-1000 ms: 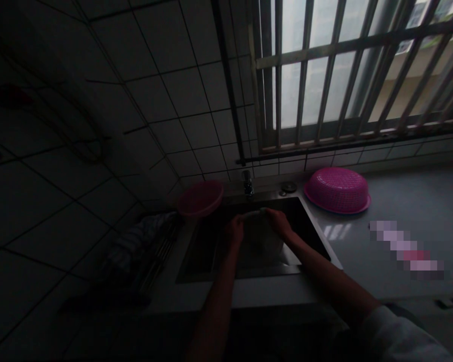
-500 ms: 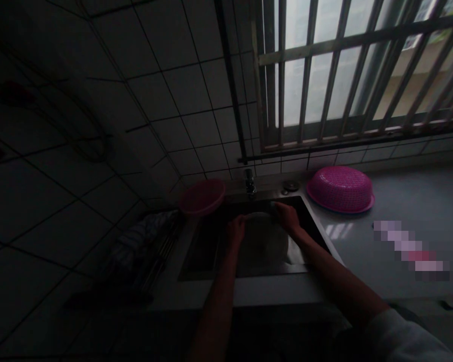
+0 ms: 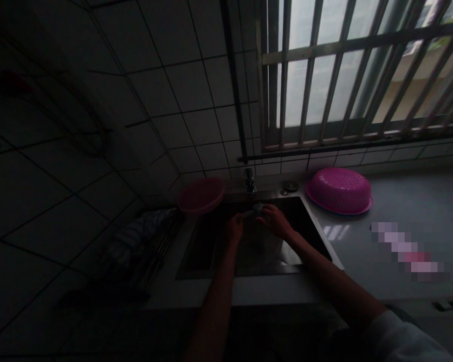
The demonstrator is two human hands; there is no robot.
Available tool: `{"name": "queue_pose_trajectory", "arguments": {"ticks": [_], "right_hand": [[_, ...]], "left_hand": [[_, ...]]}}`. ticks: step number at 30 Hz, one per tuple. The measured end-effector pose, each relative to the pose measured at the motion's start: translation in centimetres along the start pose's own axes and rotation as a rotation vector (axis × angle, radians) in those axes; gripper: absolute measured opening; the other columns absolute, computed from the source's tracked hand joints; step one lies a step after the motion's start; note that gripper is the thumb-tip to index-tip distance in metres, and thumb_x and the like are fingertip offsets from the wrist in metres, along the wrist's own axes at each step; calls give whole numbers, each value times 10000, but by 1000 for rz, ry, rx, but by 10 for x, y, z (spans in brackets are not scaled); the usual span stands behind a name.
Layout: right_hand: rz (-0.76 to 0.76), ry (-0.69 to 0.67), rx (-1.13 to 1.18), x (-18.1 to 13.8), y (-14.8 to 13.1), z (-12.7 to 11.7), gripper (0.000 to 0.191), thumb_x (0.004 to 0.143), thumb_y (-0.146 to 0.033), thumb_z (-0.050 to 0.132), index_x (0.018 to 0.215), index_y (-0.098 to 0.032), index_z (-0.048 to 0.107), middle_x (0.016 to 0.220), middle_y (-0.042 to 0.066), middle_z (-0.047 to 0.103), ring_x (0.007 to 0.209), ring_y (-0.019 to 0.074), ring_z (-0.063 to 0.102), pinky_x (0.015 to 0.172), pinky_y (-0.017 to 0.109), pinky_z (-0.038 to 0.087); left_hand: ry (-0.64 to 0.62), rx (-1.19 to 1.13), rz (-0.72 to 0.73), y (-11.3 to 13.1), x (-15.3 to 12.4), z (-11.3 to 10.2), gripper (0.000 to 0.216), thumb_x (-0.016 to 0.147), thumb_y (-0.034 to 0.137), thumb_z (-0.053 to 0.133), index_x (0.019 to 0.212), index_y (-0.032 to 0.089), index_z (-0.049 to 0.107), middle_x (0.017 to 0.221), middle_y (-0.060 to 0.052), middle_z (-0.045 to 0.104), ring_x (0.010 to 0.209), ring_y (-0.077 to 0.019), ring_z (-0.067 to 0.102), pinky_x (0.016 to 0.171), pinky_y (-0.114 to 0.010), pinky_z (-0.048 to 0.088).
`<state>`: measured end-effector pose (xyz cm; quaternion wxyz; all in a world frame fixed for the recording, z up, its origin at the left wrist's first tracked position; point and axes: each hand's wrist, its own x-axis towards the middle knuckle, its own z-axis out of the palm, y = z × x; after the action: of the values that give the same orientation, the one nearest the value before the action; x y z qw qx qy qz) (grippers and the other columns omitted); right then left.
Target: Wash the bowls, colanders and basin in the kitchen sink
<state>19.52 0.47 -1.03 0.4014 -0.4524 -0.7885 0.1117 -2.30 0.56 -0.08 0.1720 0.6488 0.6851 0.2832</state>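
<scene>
In the steel sink (image 3: 313,221), my left hand (image 3: 234,229) is closed on the rim of a round, pale pot or basin (image 3: 266,246); the dim light hides its exact kind. A small greyish cloth or scrubber (image 3: 258,206) is at the far rim, held in the bent fingers of my right hand (image 3: 277,221). The vessel is tilted, and my forearms cover part of it. Behind my hands stands the chrome faucet (image 3: 249,181).
A pink basin (image 3: 202,195) sits at the sink's back left corner. An upturned magenta basket (image 3: 340,190) rests on the right counter, with a blurred-out item (image 3: 405,246) nearer me. A striped cloth (image 3: 136,241) lies at left. A barred window (image 3: 324,75) is above.
My right hand has moved left along the vessel's rim with the cloth or scrubber, closer to my left hand. My left hand stays at the rim, nearly in place.
</scene>
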Motion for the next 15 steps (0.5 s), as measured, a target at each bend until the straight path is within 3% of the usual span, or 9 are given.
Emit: {"name": "queue_pose_trajectory", "arguments": {"ticks": [5, 8, 12, 15], "right_hand": [[154, 34, -74, -1, 15, -10, 226, 1058, -356, 643, 999, -191, 785, 1133, 104, 745, 968, 215, 728, 897, 320, 558], [133, 44, -139, 0, 15, -10, 220, 1063, -357, 637, 1035, -200, 788, 1145, 110, 749, 1029, 239, 719, 924, 346, 564], [13, 82, -178, 1, 4, -6, 241, 1083, -319, 583, 1109, -223, 803, 1340, 125, 703, 1247, 274, 643, 1055, 403, 543], [73, 22, -217, 2, -1, -6, 264, 1092, -301, 554, 1064, -227, 806, 1237, 112, 738, 1092, 237, 701, 953, 336, 561]], "left_hand": [[-7, -36, -18, 4, 0, 1, 283, 1072, 375, 566, 1221, 260, 777, 1252, -98, 798, 1140, -248, 746, 946, -308, 528], [61, -47, -79, 5, 1, 1, 302, 1077, 371, 559, 1259, 247, 765, 1304, -112, 781, 1173, -243, 736, 980, -310, 519], [125, -42, -142, 2, 1, -3, 294, 1074, 370, 564, 1240, 250, 774, 1273, -122, 790, 1151, -252, 744, 962, -313, 519], [140, -72, -136, 0, 1, -3, 266, 1067, 324, 577, 1225, 237, 772, 1256, -119, 796, 1152, -246, 743, 952, -303, 513]]}}
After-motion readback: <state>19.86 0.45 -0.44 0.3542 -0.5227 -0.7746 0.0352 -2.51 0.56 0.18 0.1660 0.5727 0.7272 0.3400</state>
